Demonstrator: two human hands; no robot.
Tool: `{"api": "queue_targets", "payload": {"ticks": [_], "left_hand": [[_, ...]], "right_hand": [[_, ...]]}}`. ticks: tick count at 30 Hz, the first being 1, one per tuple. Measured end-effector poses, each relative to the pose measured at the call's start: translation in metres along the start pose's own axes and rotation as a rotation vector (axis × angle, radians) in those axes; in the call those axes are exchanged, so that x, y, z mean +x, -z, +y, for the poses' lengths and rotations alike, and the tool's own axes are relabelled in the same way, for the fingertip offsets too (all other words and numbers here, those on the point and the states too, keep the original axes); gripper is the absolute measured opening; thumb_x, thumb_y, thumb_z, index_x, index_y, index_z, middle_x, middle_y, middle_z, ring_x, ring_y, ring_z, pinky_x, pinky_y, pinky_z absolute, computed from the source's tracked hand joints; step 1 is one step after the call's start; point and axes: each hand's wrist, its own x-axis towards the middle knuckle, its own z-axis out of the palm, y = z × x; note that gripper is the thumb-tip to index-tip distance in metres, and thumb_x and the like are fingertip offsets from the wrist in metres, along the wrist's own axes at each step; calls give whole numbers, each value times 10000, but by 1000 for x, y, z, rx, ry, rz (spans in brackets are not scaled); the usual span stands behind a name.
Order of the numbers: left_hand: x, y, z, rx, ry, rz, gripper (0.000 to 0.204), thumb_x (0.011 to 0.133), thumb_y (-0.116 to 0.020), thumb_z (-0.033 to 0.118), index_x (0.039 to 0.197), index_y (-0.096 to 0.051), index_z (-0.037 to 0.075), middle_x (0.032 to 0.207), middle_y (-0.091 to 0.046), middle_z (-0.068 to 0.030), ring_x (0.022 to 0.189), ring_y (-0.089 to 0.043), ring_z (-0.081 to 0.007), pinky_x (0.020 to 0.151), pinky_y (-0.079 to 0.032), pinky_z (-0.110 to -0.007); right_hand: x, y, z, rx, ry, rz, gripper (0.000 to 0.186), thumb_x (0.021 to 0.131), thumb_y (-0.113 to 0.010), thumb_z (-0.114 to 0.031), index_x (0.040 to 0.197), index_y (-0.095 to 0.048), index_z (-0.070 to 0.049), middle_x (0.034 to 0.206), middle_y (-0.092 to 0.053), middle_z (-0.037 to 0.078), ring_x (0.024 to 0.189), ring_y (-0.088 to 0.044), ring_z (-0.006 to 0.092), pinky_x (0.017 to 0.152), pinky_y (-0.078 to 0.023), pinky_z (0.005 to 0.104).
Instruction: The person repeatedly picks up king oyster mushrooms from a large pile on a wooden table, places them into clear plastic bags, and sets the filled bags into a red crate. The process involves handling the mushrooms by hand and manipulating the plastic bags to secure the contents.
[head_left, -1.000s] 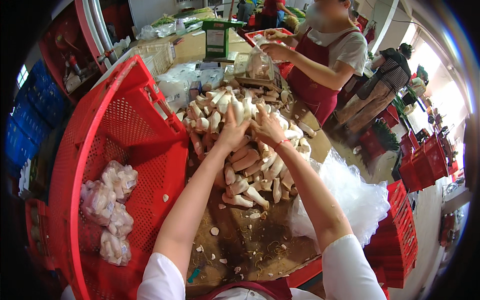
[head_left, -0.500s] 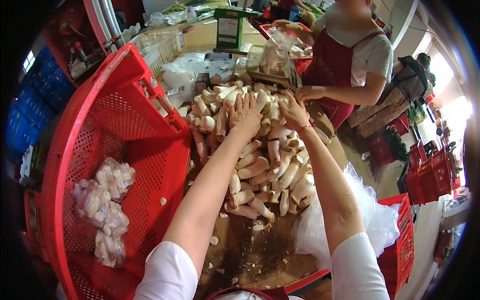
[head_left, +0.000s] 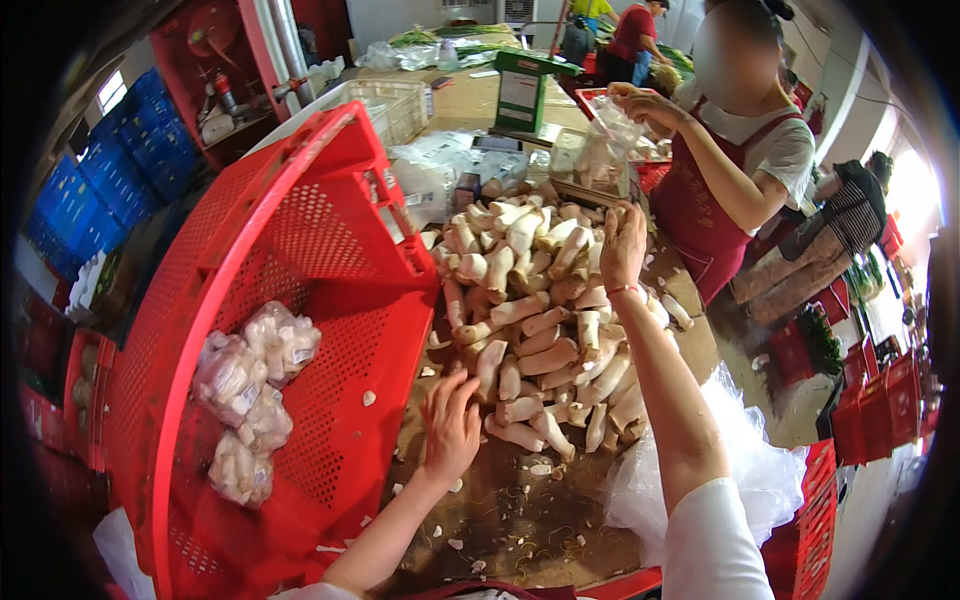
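Note:
A heap of pale, thick-stemmed king oyster mushrooms [head_left: 540,335] covers the middle of the brown table. By the heap's near left edge, beside the red basket, my left hand [head_left: 452,428] is open, its fingers apart and nothing in it. My right hand [head_left: 624,250] is at the far right side of the heap, fingers stretched upward and close together, with no mushroom visible in it. Small mushroom scraps [head_left: 456,544] lie on the table near me. A large red perforated basket [head_left: 375,325] stands tilted on the left, holding several clear bags of mushrooms [head_left: 238,375].
Crumpled clear plastic bags [head_left: 740,460] lie at the right, over a red crate [head_left: 808,530]. Beyond the heap are a green scale [head_left: 520,92], a white basket [head_left: 395,108] and more plastic film [head_left: 430,170]. A co-worker [head_left: 715,200] stands far right, handling a clear bag [head_left: 605,140].
My left hand has drawn back off the heap toward me. My right hand has left the mushroom tops and turned upward at the heap's right side. The co-worker's arm is raised by the bag.

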Motion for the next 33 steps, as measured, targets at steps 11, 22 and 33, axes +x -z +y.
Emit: {"api": "queue_targets", "payload": {"ticks": [11, 22, 33], "left_hand": [[-159, 93, 3, 37, 191, -178, 323, 819, -608, 40, 1140, -592, 67, 1153, -560, -94, 1105, -519, -291, 934, -400, -425], [-284, 113, -25, 437, 296, -368, 469, 830, -595, 248, 1271, -535, 101, 1412, -452, -88, 1285, -426, -258, 1065, -283, -475], [-262, 122, -18, 447, 243, -309, 357, 833, -583, 200, 1173, -598, 94, 1285, -569, -60, 1225, -485, -197, 1057, -299, -440]], "right_hand": [[-43, -42, -11, -628, 598, -493, 574, 881, -558, -396, 1388, -430, -159, 1474, -358, 107, 1421, -199, 303, 1118, -97, 594], [-174, -144, -211, 148, 1061, -1049, 408, 855, -514, -141, 1255, -536, -62, 1214, -584, 93, 1201, -483, 251, 973, -416, 386], [-290, -326, -239, -48, 653, -1381, 326, 834, -556, -201, 1082, -609, 4, 1104, -603, 198, 1050, -558, 352, 926, -449, 430]]}}
